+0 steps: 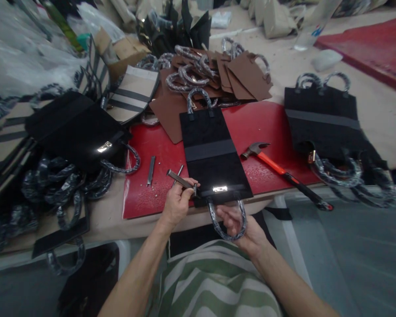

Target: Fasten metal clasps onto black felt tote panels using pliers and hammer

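A black bag panel [214, 152] lies lengthwise before me, with a plastic-wrapped handle at each end and a shiny metal clasp plate [220, 189] near its close edge. My left hand [179, 201] pinches a flat metal punch-like tool [180, 179] beside the panel's left edge. A thin metal rod [178, 175] crosses that tool; whether the hand also grips it is unclear. Palm up, my right hand [237, 224] reaches behind the near wrapped handle [214, 218], its fingers curled at the panel's near edge. A hammer [270, 163] with an orange and black grip rests to the right.
Under the panel is a red board [141, 145], with another metal bar [151, 171] on it. Black bag pieces [82, 127] are piled left, more black panels [323, 114] sit right, and brown panels [247, 75] are heaped behind. A second red slab [372, 48] is at far right.
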Motion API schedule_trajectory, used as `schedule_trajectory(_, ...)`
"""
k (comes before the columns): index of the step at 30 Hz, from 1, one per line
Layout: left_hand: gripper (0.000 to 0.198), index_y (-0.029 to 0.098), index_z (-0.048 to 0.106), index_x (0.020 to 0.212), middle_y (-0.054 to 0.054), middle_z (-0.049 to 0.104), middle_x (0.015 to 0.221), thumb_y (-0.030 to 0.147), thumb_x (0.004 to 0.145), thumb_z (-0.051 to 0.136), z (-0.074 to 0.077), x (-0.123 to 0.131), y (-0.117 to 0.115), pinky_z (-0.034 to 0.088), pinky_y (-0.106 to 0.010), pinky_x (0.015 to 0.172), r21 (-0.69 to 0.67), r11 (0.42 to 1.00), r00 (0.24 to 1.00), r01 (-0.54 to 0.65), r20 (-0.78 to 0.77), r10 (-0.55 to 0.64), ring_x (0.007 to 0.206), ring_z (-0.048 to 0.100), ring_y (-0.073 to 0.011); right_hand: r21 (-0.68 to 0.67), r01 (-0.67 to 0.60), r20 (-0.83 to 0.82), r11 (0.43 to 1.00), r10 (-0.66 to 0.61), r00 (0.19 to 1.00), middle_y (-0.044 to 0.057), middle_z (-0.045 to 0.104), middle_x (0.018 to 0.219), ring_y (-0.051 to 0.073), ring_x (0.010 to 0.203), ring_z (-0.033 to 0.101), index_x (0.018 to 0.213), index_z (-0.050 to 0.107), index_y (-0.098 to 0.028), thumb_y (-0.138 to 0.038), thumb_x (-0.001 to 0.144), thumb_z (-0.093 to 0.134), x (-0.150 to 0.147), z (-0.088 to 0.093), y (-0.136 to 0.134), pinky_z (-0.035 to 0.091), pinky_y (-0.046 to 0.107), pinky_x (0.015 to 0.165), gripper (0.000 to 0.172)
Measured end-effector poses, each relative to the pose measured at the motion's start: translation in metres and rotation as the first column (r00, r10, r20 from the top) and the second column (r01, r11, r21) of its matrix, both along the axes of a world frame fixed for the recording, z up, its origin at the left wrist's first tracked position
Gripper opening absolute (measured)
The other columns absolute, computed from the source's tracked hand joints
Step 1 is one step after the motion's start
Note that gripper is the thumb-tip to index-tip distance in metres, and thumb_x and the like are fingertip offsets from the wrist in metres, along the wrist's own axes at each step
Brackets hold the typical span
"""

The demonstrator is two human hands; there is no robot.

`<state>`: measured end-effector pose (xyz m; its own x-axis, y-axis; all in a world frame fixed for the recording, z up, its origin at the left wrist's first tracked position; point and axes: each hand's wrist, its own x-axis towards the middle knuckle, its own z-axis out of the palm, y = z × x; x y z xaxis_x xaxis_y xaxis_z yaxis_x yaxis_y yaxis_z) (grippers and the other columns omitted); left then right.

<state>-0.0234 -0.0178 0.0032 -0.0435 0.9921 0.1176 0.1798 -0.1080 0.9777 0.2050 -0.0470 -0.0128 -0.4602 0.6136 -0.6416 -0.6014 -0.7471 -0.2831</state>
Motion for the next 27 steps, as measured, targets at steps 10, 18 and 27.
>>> schedule_trajectory(10, 0.016, 0.016, 0.061, 0.102, -0.007, 0.068, 0.102, 0.026, 0.093, 0.053, 0.005, -0.002, 0.005, 0.054, -0.029, 0.083, -0.115, 0.993, 0.996, -0.025, 0.079, 0.034, 0.095, 0.07, -0.0189, 0.259, -0.313, 0.397, 0.914, 0.194, 0.897, 0.002, 0.06, 0.051, 0.011, 0.042, 0.054, 0.069, 0.069, -0.01, -0.056, 0.06, 0.088, -0.048, 0.013, 0.019, 0.045, 0.018, 0.038, 0.051)
schedule_trajectory(18, 0.016, 0.016, 0.061, 0.101, -0.007, 0.068, 0.102, 0.028, 0.093, 0.054, 0.012, -0.002, 0.003, 0.055, -0.028, 0.082, -0.13, 0.991, 0.996, -0.021, 0.089, 0.033, 0.095, 0.07, -0.019, 0.084, -0.206, 0.333, 0.975, 0.167, 0.928, 0.012, 0.072, 0.077, 0.013, 0.059, 0.062, 0.072, 0.072, -0.009, -0.03, 0.06, 0.084, -0.069, 0.027, 0.016, 0.047, 0.021, 0.051, 0.027)
schedule_trajectory(27, 0.013, 0.017, 0.058, 0.101, -0.007, 0.066, 0.108, 0.029, 0.096, 0.054, 0.035, 0.005, -0.011, 0.056, -0.03, 0.088, -0.052, 0.998, 0.985, -0.023, 0.172, 0.032, 0.099, 0.07, -0.0197, 0.352, -0.238, 0.285, 0.905, 0.139, 0.949, 0.005, 0.065, 0.061, 0.015, 0.063, 0.058, 0.058, 0.071, -0.014, -0.043, 0.061, 0.081, -0.055, 0.02, 0.008, 0.047, 0.028, 0.067, 0.03)
